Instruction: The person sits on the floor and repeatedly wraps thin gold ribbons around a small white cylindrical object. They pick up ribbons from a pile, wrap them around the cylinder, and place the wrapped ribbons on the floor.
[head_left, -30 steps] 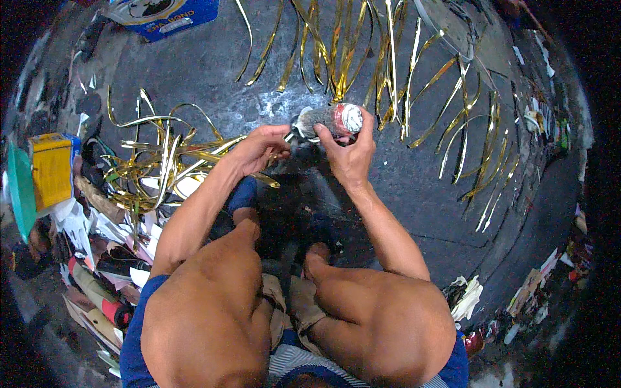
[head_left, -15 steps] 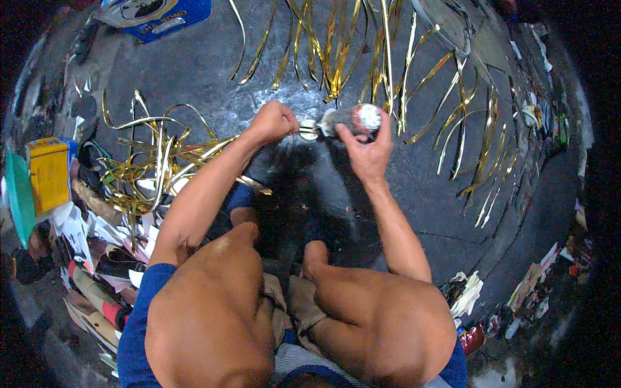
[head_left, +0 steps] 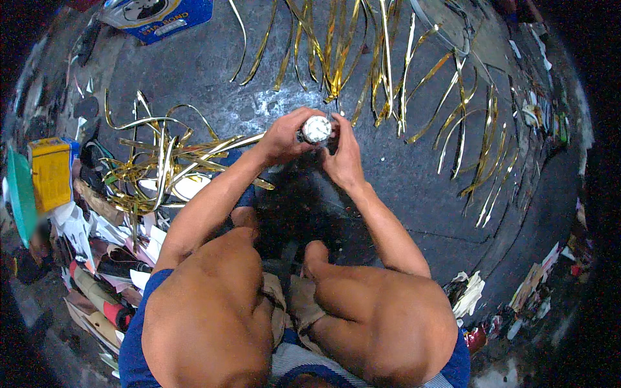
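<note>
Between my hands stands a can-shaped thing with a silvery white round top (head_left: pixel 317 129). Its top faces me, and its sides are mostly covered by my fingers, so its exact kind does not show. My left hand (head_left: pixel 286 137) wraps round its left side, fingers behind and thumb in front. My right hand (head_left: pixel 345 155) curls about its right side, thumb toward me and fingertips at its edge. Shiny gold strips (head_left: pixel 165 152) lie in a tangled heap by my left forearm. Further gold strips (head_left: pixel 333 58) are spread out beyond my hands.
A blue tin (head_left: pixel 158 19) stands at the far left. A yellow and blue tin (head_left: pixel 52 171) is at the left beside a teal round piece (head_left: pixel 22 194). Scraps of paper and sheet (head_left: pixel 77 226) pile up at my left; further scraps (head_left: pixel 469 294) lie at the right.
My right hand has brought the can-shaped thing leftward to the middle. My left hand has moved right from the small pale round thing and closed round the can-shaped thing.
</note>
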A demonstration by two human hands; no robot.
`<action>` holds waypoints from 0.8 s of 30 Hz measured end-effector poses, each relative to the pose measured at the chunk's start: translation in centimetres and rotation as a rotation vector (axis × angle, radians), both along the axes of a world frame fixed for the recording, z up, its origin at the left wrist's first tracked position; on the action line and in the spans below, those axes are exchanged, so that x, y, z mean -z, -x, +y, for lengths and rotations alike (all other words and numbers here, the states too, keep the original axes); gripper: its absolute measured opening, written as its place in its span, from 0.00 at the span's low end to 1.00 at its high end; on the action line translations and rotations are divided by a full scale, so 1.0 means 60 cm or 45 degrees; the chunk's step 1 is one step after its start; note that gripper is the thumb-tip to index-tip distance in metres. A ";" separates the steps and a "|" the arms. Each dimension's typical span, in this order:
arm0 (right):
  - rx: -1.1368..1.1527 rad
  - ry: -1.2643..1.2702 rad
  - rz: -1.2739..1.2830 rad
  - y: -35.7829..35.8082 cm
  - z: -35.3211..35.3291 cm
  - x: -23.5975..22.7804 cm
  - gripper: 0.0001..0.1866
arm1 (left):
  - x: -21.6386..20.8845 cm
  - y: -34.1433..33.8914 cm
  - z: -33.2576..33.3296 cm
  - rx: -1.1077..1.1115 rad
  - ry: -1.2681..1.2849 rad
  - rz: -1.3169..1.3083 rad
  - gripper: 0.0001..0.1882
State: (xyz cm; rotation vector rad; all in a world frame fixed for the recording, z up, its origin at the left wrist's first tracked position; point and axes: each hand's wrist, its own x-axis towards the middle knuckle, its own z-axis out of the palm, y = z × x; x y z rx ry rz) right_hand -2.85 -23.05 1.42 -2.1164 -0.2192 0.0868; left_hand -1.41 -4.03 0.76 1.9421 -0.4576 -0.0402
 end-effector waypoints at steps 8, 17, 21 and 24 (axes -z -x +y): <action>0.432 -0.217 0.600 -0.061 -0.016 0.118 0.19 | 0.003 -0.008 -0.017 -0.074 -0.042 -0.081 0.24; 0.644 -1.133 1.025 -0.064 -0.050 -0.070 0.09 | 0.003 0.006 -0.004 -0.059 -0.079 -0.058 0.20; 0.236 -1.452 0.620 -0.065 -0.141 -0.268 0.03 | 0.008 -0.003 0.000 0.008 -0.102 -0.023 0.24; 0.224 -1.780 0.461 -0.067 -0.210 -0.423 0.13 | 0.002 -0.014 -0.011 0.019 -0.088 -0.033 0.23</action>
